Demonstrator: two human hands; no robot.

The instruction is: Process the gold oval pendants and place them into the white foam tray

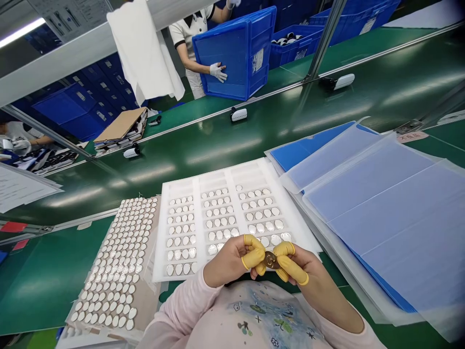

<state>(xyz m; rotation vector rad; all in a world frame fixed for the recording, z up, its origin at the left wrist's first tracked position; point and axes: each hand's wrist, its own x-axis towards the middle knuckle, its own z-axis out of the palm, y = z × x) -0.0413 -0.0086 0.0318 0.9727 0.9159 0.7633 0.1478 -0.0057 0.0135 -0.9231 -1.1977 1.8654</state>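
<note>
My left hand (pixel 230 259) and my right hand (pixel 300 265) wear yellow rubber finger cots and meet in front of my chest. Between their fingertips they pinch a small oval gold-coloured metal disc (pixel 271 260), its face partly covered by the cots. Just beyond my hands lies a white foam tray (pixel 176 182) with rows of oval silver discs (pixel 218 223) set in its recesses. My hands overlap the tray's near edge. To the left lies a brown-backed sheet (pixel 150 286) densely covered with rows of small pale oval pieces (pixel 112 276).
Clear plastic sleeves over a blue folder (pixel 378 208) lie to the right on a green conveyor belt (pixel 203 155). Beyond the belt, a gloved co-worker (pixel 192 48) handles a blue plastic crate (pixel 236 53). More blue crates stand behind, and a white cloth (pixel 141 53) hangs above.
</note>
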